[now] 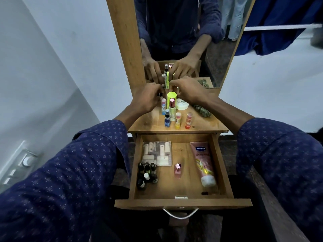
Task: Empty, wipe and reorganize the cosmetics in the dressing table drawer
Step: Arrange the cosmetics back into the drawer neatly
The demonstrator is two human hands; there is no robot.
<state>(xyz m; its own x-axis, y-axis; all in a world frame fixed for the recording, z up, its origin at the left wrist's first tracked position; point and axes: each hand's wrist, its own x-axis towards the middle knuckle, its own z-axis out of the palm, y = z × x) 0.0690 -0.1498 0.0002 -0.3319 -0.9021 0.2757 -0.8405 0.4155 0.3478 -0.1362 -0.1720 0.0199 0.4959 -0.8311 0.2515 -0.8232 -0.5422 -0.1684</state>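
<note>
Both hands (174, 95) — among tabletop cosmetics (172, 109)

Head-worn view, forward and downward

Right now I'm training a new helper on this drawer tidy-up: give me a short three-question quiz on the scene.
1. True or false: the drawer is shut.
2. Where does the Vaseline tube lie? A) tabletop B) drawer's right side C) floor
3. Fill in: the white tub on the tabletop reads "nail ____".

Key: 1 false; 2 B; 3 polish.
</note>
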